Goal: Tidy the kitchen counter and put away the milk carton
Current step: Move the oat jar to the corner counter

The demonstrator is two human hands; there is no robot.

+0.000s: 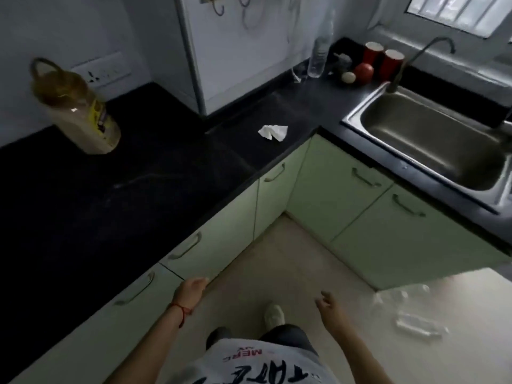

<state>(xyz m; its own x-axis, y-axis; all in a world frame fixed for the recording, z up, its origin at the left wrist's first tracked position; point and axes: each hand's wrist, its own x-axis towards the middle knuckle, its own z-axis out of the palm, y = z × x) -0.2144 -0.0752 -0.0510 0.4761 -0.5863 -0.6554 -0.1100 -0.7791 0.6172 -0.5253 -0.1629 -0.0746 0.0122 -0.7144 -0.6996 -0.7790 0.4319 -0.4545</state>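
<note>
A black L-shaped kitchen counter [133,189] runs from the left round to the sink. A crumpled white tissue [273,132] lies on it near the inner corner. No milk carton shows in this view. My left hand [194,289] hangs low in front of the green cabinet doors, fingers relaxed, holding nothing. My right hand [327,302] hangs over the floor with loosely curled fingers, also holding nothing. Both hands are well below and apart from the counter top.
A large oil bottle [77,109] stands at the left. A clear water bottle [318,56], two red cups [382,58], a red fruit [363,73] and a pale round thing [348,77] sit at the back. Steel sink [432,139] with tap at right. Plastic bottles [412,320] lie on the floor.
</note>
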